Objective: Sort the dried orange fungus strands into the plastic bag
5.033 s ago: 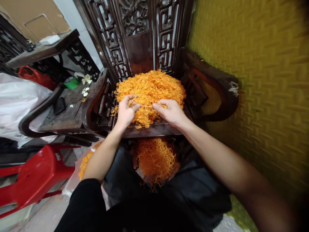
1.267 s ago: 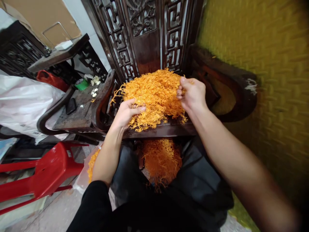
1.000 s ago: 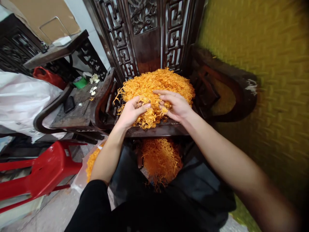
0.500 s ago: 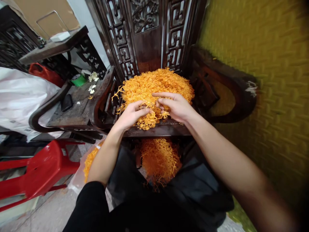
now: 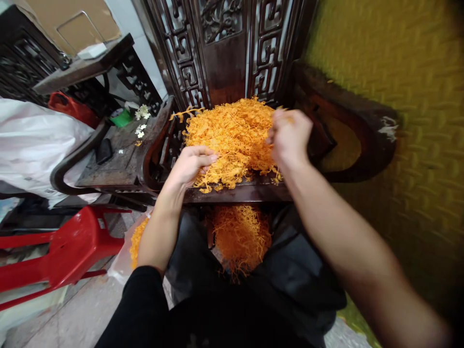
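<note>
Looks like someone's home tbh, carved dark wood chair (image 5: 224,67) top center, red plastic stool (image 5: 77,241) lower left of frame

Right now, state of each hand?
Left hand: fingers curled at the orange pile; can't tell whether it's gripping strands.
Right hand: curled closed, motion-blurred; contents can't be told.

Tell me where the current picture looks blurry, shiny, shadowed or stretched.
Head view: the bare right hand is smeared, apparently by motion, while the bare left hand is sharper; head view: the carved dark-brown wooden chair back shows small glints; head view: the lower tangled orange strands sit in shadow; head view: the yellow-green textured surface looks soft and stretched, darkening toward the right edge.
</note>
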`<state>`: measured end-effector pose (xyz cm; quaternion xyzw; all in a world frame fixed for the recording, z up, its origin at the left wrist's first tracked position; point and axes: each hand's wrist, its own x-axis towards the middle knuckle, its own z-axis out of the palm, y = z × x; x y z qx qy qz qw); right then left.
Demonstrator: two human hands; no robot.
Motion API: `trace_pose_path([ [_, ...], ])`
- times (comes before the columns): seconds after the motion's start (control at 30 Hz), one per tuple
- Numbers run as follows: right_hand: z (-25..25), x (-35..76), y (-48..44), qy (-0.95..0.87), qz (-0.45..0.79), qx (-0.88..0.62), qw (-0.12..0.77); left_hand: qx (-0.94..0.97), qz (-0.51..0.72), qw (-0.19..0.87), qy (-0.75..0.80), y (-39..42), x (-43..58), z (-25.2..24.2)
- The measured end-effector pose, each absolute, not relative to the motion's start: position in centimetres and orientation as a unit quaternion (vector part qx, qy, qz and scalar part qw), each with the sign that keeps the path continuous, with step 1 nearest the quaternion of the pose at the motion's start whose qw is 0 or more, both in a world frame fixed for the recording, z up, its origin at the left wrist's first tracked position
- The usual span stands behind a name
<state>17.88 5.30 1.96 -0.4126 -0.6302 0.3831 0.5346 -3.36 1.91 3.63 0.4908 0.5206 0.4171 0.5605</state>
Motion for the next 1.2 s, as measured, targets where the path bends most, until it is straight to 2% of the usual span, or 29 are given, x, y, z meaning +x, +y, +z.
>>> trace_pose_path([
  [0.13, 1.5, 19.0, 5.6, -0.575, 0.431, -0.411, 0.561, 0.462, 0.485, 0.555, 0.493, 1.9, -5.1, 3.0],
  [0.27, 0.0, 19.2, 4.3, -0.514, 0.515, -0.399, 0.558, 0.471, 0.498, 0.562, 0.464, 2.1, -4.7, 2.3],
  [0.43, -0.7, 17.8, 2.5, -0.545, 0.606, -0.362, 0.452, 0.488, 0.475, 0.568, 0.462, 2.0, -4.0, 1.9],
  [0.63, -0.2, 16.2, 1.9, -0.525, 0.595, -0.345, 0.501, 0.607, 0.428, 0.501, 0.445, 1.6, -3.2, 1.1],
  [0.77, -0.3, 15.5, 1.8, -0.513, 0.589, -0.374, 0.500, 0.620, 0.407, 0.481, 0.468, 1.3, -2.2, 1.0],
  [0.83, -0.6, 16.1, 2.8, -0.510, 0.548, -0.402, 0.528, 0.615, 0.414, 0.478, 0.470, 1.3, -2.1, 1.3],
  [0.97, -1.1, 20.0, 6.4, -0.441, 0.411, -0.465, 0.648, 0.601, 0.426, 0.475, 0.481, 1.3, -2.9, 1.6],
  [1.07, -0.9, 22.2, 7.3, -0.439, 0.368, -0.467, 0.674, 0.598, 0.390, 0.480, 0.510, 1.4, -3.7, 1.4],
  [1.2, -0.6, 20.1, 4.2, -0.627, 0.425, -0.423, 0.497, 0.641, 0.362, 0.414, 0.536, 1.3, -3.4, 1.2],
])
